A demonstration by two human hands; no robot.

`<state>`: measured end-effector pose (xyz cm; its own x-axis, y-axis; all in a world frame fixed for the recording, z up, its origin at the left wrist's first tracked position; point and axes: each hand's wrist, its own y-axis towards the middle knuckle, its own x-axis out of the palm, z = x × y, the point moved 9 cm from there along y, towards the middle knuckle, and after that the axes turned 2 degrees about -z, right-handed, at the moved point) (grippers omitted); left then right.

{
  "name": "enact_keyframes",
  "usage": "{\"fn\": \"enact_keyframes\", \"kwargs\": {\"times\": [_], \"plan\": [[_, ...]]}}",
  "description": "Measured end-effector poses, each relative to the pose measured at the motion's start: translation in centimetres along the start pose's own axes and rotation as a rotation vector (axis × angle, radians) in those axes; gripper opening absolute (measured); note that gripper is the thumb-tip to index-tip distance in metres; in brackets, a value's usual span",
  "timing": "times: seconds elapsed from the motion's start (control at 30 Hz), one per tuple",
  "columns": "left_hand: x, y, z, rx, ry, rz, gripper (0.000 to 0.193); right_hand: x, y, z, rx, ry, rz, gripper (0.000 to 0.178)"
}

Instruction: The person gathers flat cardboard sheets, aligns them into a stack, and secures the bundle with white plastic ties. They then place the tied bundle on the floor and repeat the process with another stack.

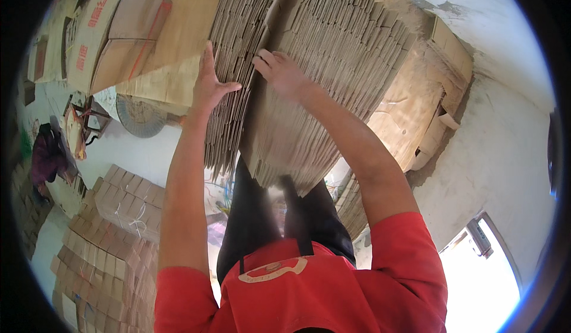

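Note:
Two tight rows of flat, folded cardboard pieces stand on edge on a wooden table, with a narrow gap between them. Against the left cardboard row [235, 47] lies my left hand [209, 83], its fingers stretched up and its thumb spread out to the right. My right hand [279, 71] reaches over the right cardboard row [342, 53]. Its fingers curl round the row's left edge at the gap, and the fingertips are partly hidden there. Both forearms come up from below.
Cardboard boxes [122, 41] with red print lie on the plywood tabletop [184, 29] at the left. Tied bundles of cardboard [128, 199] are stacked at the lower left. A round fan [141, 116] stands below the table edge. More cardboard [449, 59] leans at the right, by a white wall [488, 136].

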<state>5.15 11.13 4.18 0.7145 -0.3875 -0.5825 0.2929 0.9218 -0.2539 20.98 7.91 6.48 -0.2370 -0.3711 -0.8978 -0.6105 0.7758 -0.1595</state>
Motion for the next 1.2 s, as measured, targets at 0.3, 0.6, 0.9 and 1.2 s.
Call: {"fn": "enact_keyframes", "kwargs": {"times": [0.3,0.6,0.9,1.2], "plan": [[-0.6,0.2,-1.4,-0.004,-0.062,-0.009,0.125,-0.4,0.4,-0.5,-0.061,-0.194,-0.228,0.04],[-0.6,0.0,-0.8,0.043,-0.131,0.002,0.121,-0.3,1.3,-0.6,-0.109,-0.154,-0.284,0.026],[-0.6,0.1,0.4,-0.028,-0.164,-0.007,0.123,-2.5,3.4,2.6,-0.007,-0.095,-0.27,0.03],[-0.8,0.0,-0.5,-0.035,-0.155,-0.009,0.12,-7.5,3.6,-0.1,-0.097,-0.049,-0.006,0.023]]}}
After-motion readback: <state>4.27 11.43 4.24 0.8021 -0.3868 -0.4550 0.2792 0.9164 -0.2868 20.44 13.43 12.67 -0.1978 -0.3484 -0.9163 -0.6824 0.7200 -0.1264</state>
